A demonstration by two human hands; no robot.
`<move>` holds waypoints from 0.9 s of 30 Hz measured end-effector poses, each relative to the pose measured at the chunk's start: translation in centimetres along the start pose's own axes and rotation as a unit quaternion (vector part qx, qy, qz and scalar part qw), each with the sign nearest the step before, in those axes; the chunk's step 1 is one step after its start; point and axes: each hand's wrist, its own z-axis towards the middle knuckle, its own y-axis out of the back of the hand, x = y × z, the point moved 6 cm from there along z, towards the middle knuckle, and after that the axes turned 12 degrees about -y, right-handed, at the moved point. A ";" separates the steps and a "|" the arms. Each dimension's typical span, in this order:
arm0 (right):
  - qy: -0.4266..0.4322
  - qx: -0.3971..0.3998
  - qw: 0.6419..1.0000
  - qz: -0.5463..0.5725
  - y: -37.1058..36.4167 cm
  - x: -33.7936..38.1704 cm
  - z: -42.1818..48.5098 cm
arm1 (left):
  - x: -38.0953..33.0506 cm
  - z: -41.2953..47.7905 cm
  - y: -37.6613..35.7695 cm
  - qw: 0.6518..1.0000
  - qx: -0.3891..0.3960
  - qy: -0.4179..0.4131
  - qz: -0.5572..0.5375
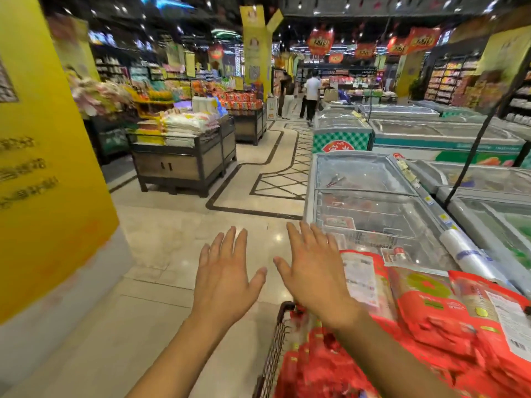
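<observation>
Both flat, fingers wide, holding nothing: left hand (pixel 222 278) over floor (pixel 161 248), right hand (pixel 313 271) over cart (pixel 276 337) rim. Packs (pixel 431 305) piled in cart, near right. Likely soft, light, slippery, so pinch top edge.

a dark wire cart (pixel 275 340) stands near right on the pale tiled floor (pixel 161 326), heaped past its rim with red packets (pixel 425 311), a freezer (pixel 373 214) just beyond.
</observation>
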 end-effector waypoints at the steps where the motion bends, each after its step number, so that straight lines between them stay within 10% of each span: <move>1: 0.013 0.004 1.000 0.006 0.1 2.3 -0.6 | 1.7 -1.3 1.3 1.000 -0.008 0.012 0.005; 14: 0.274 0.051 0.957 0.087 -0.7 35.9 -12.0 | 23.7 -24.8 18.6 0.953 -0.100 0.250 0.138; 27: 0.573 0.108 0.795 0.164 -1.8 65.3 -34.7 | 34.1 -54.7 30.0 0.787 -0.103 0.548 0.264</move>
